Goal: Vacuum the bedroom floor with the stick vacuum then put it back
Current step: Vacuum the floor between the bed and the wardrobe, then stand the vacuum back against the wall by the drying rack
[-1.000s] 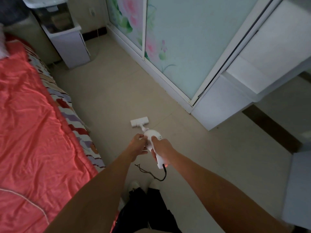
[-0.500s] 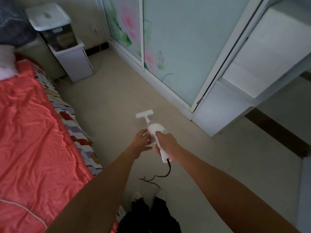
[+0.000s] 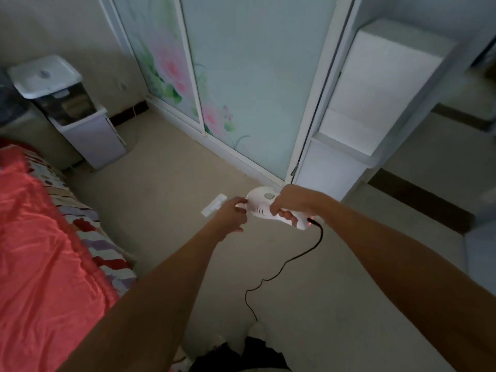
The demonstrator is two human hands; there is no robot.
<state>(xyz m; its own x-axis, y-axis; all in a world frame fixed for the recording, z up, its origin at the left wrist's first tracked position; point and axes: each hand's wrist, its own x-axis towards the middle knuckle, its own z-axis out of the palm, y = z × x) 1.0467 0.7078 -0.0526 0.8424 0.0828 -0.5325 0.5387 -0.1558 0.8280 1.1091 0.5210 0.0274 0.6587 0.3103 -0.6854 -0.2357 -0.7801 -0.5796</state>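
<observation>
A white stick vacuum [image 3: 261, 204] stands over the beige floor [image 3: 166, 200] in the middle of the view. My right hand [image 3: 291, 201] is closed around its handle, where a small red light glows near the cord's end. My left hand [image 3: 232, 214] touches the left side of the round motor body with its fingertips. The flat white floor head [image 3: 213, 204] shows just beyond my left hand; the tube is hidden. A black cord [image 3: 281, 267] trails from the handle down to the floor.
A bed with a coral quilt [image 3: 40, 259] lines the left side. A white bin with a lid [image 3: 67, 108] stands at the far left corner. Sliding flower-painted doors [image 3: 230, 76] and a white cabinet [image 3: 370, 108] fill the far and right side. My feet [image 3: 241, 342] are at the bottom.
The vacuum's body and handle have risen and swung to the right, and the handle now lies almost sideways. The view has tilted upward. The cord stretches longer toward the floor.
</observation>
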